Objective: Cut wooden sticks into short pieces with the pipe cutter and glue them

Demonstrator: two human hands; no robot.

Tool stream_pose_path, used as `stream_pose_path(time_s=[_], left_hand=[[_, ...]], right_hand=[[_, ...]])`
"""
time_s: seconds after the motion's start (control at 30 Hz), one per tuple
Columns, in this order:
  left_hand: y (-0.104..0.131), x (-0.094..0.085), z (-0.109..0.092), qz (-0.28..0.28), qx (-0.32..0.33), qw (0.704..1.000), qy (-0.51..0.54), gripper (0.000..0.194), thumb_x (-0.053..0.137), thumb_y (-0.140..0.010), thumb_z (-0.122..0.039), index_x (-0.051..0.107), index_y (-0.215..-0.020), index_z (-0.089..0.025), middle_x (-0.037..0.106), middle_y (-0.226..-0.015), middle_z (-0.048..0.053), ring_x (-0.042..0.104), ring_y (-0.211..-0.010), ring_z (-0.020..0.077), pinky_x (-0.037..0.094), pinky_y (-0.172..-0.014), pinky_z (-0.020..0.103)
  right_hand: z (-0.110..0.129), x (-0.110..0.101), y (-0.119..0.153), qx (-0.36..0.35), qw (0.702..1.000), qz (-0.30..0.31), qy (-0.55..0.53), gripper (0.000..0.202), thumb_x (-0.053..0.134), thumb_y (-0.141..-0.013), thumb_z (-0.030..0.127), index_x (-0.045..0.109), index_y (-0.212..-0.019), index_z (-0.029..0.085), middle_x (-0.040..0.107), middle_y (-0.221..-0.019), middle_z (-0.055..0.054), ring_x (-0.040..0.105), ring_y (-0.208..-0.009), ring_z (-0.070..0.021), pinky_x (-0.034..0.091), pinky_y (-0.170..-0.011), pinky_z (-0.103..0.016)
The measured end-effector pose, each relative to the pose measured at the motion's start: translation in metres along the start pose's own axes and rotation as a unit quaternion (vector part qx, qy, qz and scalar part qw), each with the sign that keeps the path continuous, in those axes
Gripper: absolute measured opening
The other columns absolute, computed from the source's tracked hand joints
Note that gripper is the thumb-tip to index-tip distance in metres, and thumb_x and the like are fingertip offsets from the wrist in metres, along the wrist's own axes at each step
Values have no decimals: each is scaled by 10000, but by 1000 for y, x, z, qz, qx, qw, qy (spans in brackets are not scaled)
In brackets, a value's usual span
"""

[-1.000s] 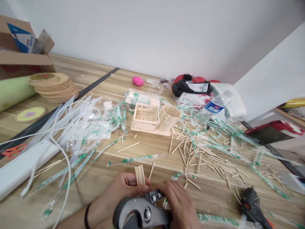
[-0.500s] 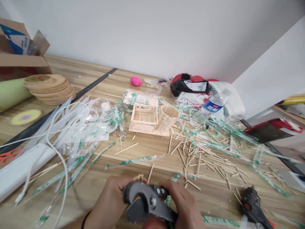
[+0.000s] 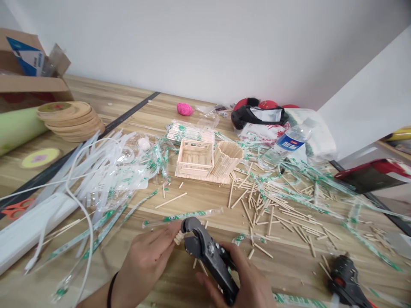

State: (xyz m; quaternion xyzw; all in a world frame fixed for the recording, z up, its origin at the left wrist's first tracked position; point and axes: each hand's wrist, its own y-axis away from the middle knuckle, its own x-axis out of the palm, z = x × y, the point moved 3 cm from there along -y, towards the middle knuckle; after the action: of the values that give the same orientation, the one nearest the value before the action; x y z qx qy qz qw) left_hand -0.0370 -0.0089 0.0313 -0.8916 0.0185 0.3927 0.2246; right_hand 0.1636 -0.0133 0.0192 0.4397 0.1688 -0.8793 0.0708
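My left hand is closed on a small bundle of wooden sticks, whose cut ends stick out by its fingertips. My right hand grips a black ratchet cutter. The cutter's curved jaws stand apart, close to the right of the bundle's ends. Beyond both hands, a square stick box and a round stick cup stand side by side on one stick base.
Loose cut sticks and green-printed wrappers cover the right side. A glue gun lies at the lower right, a plastic bottle farther back. Glue sticks, a white cable, orange scissors and wood slices are at left.
The cutter has turned more upright and its jaws show from the side. My left hand has rolled over, showing its back, with the bundle's ends facing the jaws.
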Motion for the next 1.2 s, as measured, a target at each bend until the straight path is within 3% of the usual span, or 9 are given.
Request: stream_pose_path(time_s=[0.1, 0.2, 0.3, 0.43, 0.67, 0.87, 1.03, 1.13, 1.2], left_hand=[[-3, -3, -8, -23, 53, 997, -43, 388, 400, -875, -54, 635, -1155, -184, 755, -954, 80, 704, -828, 182, 542, -788, 246], [-6, -5, -16, -41, 99, 991, -82, 384, 356, -870, -37, 695, -995, -168, 765, -854, 77, 702, -745, 166, 542, -741, 226], [-6, -6, -18, -58, 114, 985, -116, 390, 343, -877, -45, 709, -853, -178, 755, -717, 50, 689, -662, 151, 526, -668, 207], [-4, -6, -19, -60, 131, 980, -136, 349, 369, -869, -42, 698, -854, -158, 765, -768, 61, 693, -668, 151, 516, -651, 213], [-8, -3, -15, -34, 94, 991, -91, 318, 383, -897, -87, 668, -787, -175, 759, -755, 56, 704, -628, 147, 517, -600, 195], [-2, 3, -3, -19, 91, 992, -84, 303, 373, -928, -190, 664, -845, -197, 762, -794, 49, 719, -664, 161, 532, -629, 186], [3, 5, 7, 30, 28, 999, -28, 294, 411, -909, -264, 687, -821, -217, 766, -788, 22, 725, -704, 172, 531, -656, 160], [3, 9, 9, 88, -99, 989, 63, 275, 494, -857, -342, 692, -706, -225, 742, -680, -8, 707, -642, 182, 515, -565, 167], [4, 16, 9, 140, -213, 955, 151, 296, 545, -820, -388, 692, -631, -215, 719, -630, -20, 676, -608, 189, 489, -514, 183]], right_hand=[[3, 6, 4, -11, 999, -20, 26, 399, 679, -704, 419, 488, -1005, 242, 668, -714, -14, 663, -588, -198, 525, -496, -265], [3, 8, 6, -13, 998, -38, 43, 397, 667, -703, 384, 470, -1017, 240, 657, -736, -21, 657, -607, -202, 526, -513, -277], [2, 10, 7, -23, 998, -32, 48, 385, 654, -700, 356, 471, -1017, 237, 656, -753, -23, 653, -618, -194, 524, -524, -269], [0, 11, 8, -31, 997, -28, 71, 369, 650, -706, 376, 480, -1003, 237, 659, -735, -12, 648, -596, -186, 503, -500, -259], [6, 2, 6, 11, 986, -54, 156, 320, 591, -768, 552, 551, -878, 254, 660, -632, 9, 633, -514, -199, 399, -467, -287], [4, 2, 5, -12, 982, -67, 174, 315, 520, -825, 559, 558, -771, 252, 627, -570, 28, 597, -475, -174, 334, -477, -283], [6, 0, 3, -34, 980, -90, 175, 231, 484, -873, 429, 528, -735, 250, 601, -542, 47, 558, -444, -148, 290, -471, -268], [6, -2, 2, -36, 979, -94, 180, 196, 476, -874, 376, 527, -739, 244, 610, -573, 40, 570, -484, -150, 292, -497, -262], [5, -6, 1, -35, 975, -116, 188, 187, 451, -887, 335, 538, -747, 245, 609, -575, 37, 570, -494, -153, 297, -515, -260]])
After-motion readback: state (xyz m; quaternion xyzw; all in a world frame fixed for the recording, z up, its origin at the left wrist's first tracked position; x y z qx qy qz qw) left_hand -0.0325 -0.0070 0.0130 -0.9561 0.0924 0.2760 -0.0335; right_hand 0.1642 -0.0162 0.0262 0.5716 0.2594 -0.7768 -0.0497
